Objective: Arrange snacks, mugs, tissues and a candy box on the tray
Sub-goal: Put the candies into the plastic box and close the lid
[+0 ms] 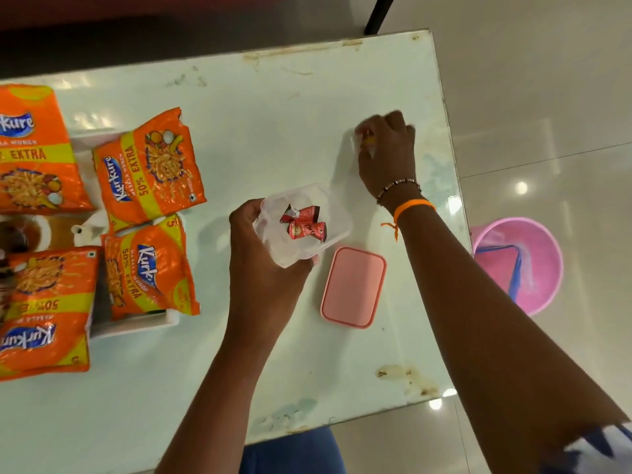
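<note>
My left hand (263,268) holds a clear plastic candy box (273,213) just above the table, with two red wrapped candies (304,224) inside. Its pink lid (354,287) lies flat on the table beside the box, to the right. My right hand (386,152) is farther back near the right edge, fingers pinched on a small wrapped candy (366,142) that is blurred. A white tray (136,323) sits at the left, mostly covered by several orange Kurkure snack packets (150,169). A mug (20,234) shows between the packets.
The white table (260,107) has stained patches near its front right corner (407,378). A pink bin (516,265) stands on the floor beyond the right edge. A dark post (379,13) rises behind the table.
</note>
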{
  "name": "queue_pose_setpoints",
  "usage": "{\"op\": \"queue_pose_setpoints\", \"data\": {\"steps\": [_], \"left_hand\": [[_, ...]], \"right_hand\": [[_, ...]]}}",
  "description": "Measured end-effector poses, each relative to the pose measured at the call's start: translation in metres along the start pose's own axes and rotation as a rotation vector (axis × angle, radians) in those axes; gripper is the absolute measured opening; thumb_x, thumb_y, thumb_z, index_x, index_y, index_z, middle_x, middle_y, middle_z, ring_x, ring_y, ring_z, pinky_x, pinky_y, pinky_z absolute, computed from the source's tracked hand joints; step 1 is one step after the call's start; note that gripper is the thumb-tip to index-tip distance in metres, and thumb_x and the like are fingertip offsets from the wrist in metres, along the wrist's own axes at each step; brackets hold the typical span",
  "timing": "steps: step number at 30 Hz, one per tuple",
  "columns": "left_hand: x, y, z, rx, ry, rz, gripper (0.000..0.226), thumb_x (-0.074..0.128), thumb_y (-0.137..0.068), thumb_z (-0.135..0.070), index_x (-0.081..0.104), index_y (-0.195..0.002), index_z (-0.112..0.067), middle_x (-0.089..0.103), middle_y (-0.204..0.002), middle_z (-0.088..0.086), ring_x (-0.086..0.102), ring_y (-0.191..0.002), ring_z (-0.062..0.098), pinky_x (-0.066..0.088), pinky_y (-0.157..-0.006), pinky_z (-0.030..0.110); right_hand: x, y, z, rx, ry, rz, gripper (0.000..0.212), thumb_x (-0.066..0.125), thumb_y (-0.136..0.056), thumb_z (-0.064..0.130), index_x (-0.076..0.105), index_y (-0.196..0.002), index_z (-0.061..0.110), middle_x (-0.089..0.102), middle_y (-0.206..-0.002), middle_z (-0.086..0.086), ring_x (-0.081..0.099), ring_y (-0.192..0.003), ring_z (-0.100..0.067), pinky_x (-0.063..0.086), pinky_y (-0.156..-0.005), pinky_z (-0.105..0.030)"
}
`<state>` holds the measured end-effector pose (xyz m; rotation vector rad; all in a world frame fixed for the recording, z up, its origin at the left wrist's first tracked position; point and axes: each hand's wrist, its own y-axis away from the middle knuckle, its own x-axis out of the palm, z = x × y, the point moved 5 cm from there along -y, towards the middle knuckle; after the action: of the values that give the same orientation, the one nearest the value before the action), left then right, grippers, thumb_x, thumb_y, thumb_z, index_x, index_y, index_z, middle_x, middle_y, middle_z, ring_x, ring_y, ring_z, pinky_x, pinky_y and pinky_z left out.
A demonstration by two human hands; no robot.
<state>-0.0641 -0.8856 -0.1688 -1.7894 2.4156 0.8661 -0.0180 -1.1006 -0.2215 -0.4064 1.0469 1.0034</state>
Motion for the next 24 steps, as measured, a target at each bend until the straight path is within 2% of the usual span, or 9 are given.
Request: {"op": "queue_pose_setpoints", "data": {"steps": [5, 7, 9, 12, 15, 18, 19, 22, 24], "left_hand": [[-0.003, -0.001, -0.002, 0.013, 0.019, 0.007, 0.078, 0.083, -0.062, -0.009, 0.037, -0.125, -0.012, 0.047, -0.128, -0.002, 0.052, -0.119, 0.018, 0.052, -0.094, 0.038], [-0.006, -0.001, -0.001, 0.015, 0.019, 0.007, 0.078, 0.083, -0.062, -0.009, 0.037, -0.125, -0.011, 0.048, -0.132, 0.005, 0.052, -0.120, 0.020, 0.052, -0.094, 0.043], [-0.010, 0.000, -0.001, 0.028, -0.008, -0.004, 0.078, 0.083, -0.063, -0.010, 0.037, -0.125, -0.011, 0.047, -0.132, 0.006, 0.051, -0.121, 0.019, 0.051, -0.096, 0.042], [-0.013, 0.005, -0.001, 0.045, -0.057, -0.001, 0.078, 0.082, -0.064, -0.013, 0.036, -0.127, -0.011, 0.046, -0.134, 0.006, 0.049, -0.123, 0.018, 0.049, -0.099, 0.037], [-0.018, 0.011, 0.002, 0.036, -0.053, 0.016, 0.079, 0.082, -0.064, -0.011, 0.035, -0.127, -0.011, 0.046, -0.134, 0.006, 0.049, -0.123, 0.019, 0.050, -0.098, 0.039], [-0.029, 0.020, 0.005, 0.036, -0.001, 0.015, 0.077, 0.081, -0.064, -0.005, 0.037, -0.127, -0.011, 0.047, -0.133, 0.005, 0.051, -0.121, 0.018, 0.052, -0.095, 0.038], [-0.032, 0.023, 0.005, 0.043, 0.003, 0.011, 0.078, 0.081, -0.063, -0.005, 0.037, -0.127, -0.011, 0.047, -0.132, 0.004, 0.052, -0.121, 0.018, 0.053, -0.094, 0.036], [-0.043, 0.030, 0.007, 0.059, -0.010, 0.016, 0.079, 0.081, -0.063, -0.006, 0.037, -0.128, -0.015, 0.047, -0.133, 0.001, 0.050, -0.121, 0.016, 0.053, -0.091, 0.027], [-0.049, 0.034, 0.009, 0.070, -0.031, 0.024, 0.079, 0.081, -0.064, -0.010, 0.037, -0.128, -0.017, 0.047, -0.132, -0.001, 0.050, -0.121, 0.015, 0.052, -0.090, 0.024]], "right_hand": [[-0.006, 0.056, 0.016, 0.211, -0.448, 0.130, 0.011, 0.059, -0.078, 0.003, 0.067, -0.084, 0.009, 0.070, -0.084, -0.004, 0.058, -0.068, -0.006, 0.048, -0.073, -0.015], [-0.009, 0.079, 0.032, 0.229, -0.573, 0.164, 0.010, 0.061, -0.079, 0.005, 0.067, -0.084, 0.011, 0.066, -0.076, 0.004, 0.063, -0.073, -0.014, 0.055, -0.081, -0.030], [-0.011, 0.100, 0.047, 0.225, -0.610, 0.203, 0.013, 0.059, -0.083, 0.008, 0.068, -0.090, 0.012, 0.068, -0.084, 0.001, 0.066, -0.086, -0.019, 0.054, -0.088, -0.037], [-0.013, 0.123, 0.056, 0.215, -0.635, 0.230, 0.023, 0.049, -0.089, 0.006, 0.069, -0.098, 0.010, 0.070, -0.097, -0.005, 0.065, -0.098, -0.021, 0.051, -0.094, -0.042], [-0.020, 0.139, 0.049, 0.243, -0.694, 0.146, 0.025, 0.046, -0.088, 0.002, 0.069, -0.096, 0.010, 0.068, -0.092, -0.005, 0.066, -0.096, -0.024, 0.053, -0.090, -0.035], [-0.021, 0.159, 0.028, 0.321, -0.528, -0.012, 0.024, 0.050, -0.084, 0.002, 0.067, -0.096, 0.014, 0.066, -0.093, 0.000, 0.064, -0.093, -0.021, 0.046, -0.080, -0.011], [-0.018, 0.167, 0.020, 0.353, -0.386, -0.044, 0.024, 0.052, -0.083, 0.004, 0.065, -0.101, 0.014, 0.065, -0.101, -0.001, 0.061, -0.098, -0.024, 0.041, -0.081, -0.010], [0.008, 0.185, 0.006, 0.451, -0.034, 0.091, 0.053, 0.058, -0.081, 0.018, 0.042, -0.131, 0.019, 0.040, -0.137, -0.014, 0.040, -0.119, -0.038, 0.029, -0.097, -0.031], [0.024, 0.194, 0.009, 0.494, 0.055, 0.179, 0.071, 0.063, -0.078, 0.032, 0.026, -0.139, 0.030, 0.021, -0.147, -0.014, 0.028, -0.126, -0.041, 0.037, -0.098, -0.047]]}}
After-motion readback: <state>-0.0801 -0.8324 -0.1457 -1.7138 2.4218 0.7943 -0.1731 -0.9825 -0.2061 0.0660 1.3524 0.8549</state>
